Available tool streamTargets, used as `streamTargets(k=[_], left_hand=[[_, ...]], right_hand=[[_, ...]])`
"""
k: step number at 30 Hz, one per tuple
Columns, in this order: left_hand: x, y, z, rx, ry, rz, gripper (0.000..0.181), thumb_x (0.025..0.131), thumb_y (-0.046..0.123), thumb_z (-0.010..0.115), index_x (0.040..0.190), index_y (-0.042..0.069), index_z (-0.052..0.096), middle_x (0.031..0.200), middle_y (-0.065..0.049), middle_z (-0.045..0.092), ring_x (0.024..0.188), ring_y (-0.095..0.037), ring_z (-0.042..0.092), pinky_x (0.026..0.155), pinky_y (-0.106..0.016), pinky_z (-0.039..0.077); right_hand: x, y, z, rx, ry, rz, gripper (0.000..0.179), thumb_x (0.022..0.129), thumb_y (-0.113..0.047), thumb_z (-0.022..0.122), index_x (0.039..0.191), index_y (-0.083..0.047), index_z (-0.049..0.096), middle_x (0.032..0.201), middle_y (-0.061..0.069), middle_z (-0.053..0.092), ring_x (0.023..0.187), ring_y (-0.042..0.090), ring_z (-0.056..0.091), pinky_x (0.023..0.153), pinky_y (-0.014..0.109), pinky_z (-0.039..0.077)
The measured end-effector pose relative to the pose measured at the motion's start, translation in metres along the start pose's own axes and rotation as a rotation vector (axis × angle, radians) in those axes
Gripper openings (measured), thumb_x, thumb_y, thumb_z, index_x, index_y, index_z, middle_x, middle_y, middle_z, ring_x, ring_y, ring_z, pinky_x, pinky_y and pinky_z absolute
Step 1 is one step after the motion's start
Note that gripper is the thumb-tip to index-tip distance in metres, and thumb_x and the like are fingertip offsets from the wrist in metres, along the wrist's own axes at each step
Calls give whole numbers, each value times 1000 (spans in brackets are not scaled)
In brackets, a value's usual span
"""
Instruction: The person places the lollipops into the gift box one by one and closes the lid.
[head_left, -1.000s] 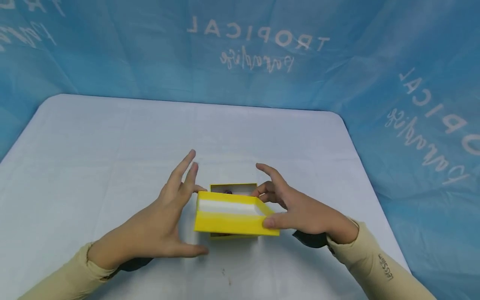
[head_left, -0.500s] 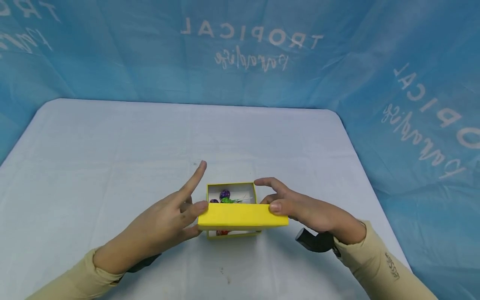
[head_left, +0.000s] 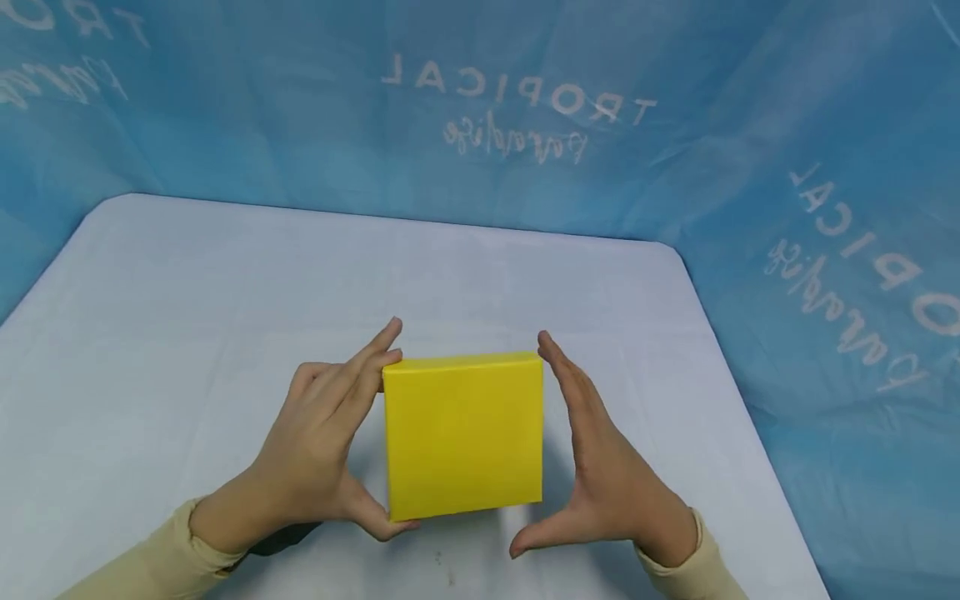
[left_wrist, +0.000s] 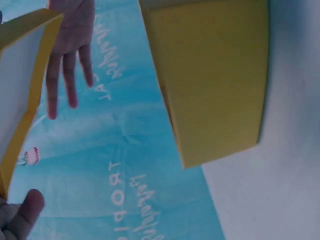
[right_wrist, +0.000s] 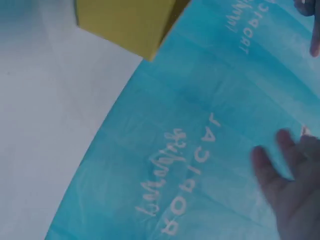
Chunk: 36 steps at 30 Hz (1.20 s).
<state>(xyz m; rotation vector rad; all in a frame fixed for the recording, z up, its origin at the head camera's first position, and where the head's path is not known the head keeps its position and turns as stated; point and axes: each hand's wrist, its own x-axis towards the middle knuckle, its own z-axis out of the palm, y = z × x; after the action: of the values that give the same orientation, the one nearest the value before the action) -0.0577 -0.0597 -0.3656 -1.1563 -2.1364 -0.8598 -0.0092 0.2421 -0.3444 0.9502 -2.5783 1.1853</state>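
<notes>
A yellow box lid with a white inside faces up in the head view. My left hand grips its left side, thumb at the near corner and fingers at the far corner. To the right of the lid, my right hand is spread with fingers straight and nothing in it. The box base stands on the table in the left wrist view, below the raised lid. From above, the lid hides the base and whatever lies in it.
A white cloth covers the table. Blue curtains with white lettering hang behind it and along the sides. Small dark marks show on the cloth near the front.
The lid has turned from edge-on to top side up, covering the base and the purple, green and red wrapped items seen in it. My right hand has released the lid; my left now grips it.
</notes>
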Motion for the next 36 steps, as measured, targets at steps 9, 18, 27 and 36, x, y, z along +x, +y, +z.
streamTargets(k=[9,18,27,36], left_hand=[[-11,-6,14,25,-209,-170,154,37,82,81,157,1,28,164,-8,31,98,-15,56,81,-40,33],[-22,-19,29,133,-350,-228,146,40,86,78,153,2,40,161,-8,36,115,-24,53,83,-40,35],[-27,-25,36,117,-432,-287,143,43,87,76,153,3,41,154,-6,47,120,-24,52,86,-41,34],[-31,-28,40,105,-472,-322,141,43,87,76,153,5,41,151,-4,50,119,-21,52,87,-40,35]], right_hand=[[-5,23,13,-117,-12,5,135,66,-67,83,160,0,13,164,13,27,148,35,19,115,56,20],[-11,48,26,-229,-82,91,138,63,-73,80,163,-9,10,162,3,33,145,31,23,110,60,16],[-12,57,32,-249,-137,134,134,65,-74,79,163,-15,10,159,-1,35,143,27,24,108,57,31],[-11,57,34,-295,-176,149,134,65,-75,77,163,-13,10,158,4,36,141,29,26,107,57,32]])
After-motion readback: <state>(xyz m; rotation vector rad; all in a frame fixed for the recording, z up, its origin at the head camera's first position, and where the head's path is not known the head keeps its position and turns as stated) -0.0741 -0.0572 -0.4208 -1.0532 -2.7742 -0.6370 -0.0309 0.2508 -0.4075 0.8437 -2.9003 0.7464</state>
